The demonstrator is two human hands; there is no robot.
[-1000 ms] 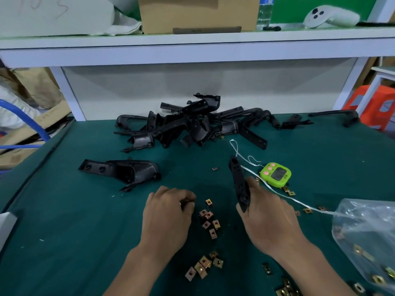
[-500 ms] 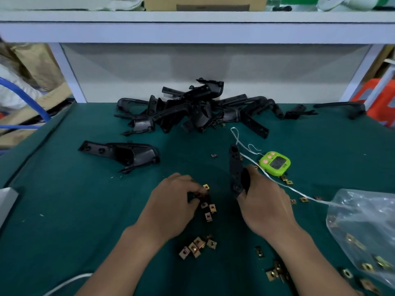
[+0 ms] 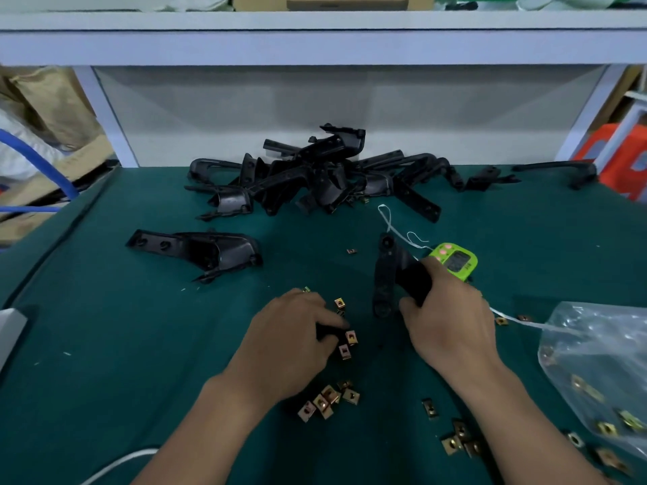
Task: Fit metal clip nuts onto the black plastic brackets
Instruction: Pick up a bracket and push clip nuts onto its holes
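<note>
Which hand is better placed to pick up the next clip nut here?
Left. The left hand sits over the loose clip nuts, fingertips beside them; the right hand grips a black bracket.

Two hands (image 3: 290, 341) (image 3: 451, 327), one timer (image 3: 455, 261), one bag (image 3: 595, 372)

light: dim, overhead | shadows: soft under hands | edges: wide-angle bowing | focus: slightly soft
</note>
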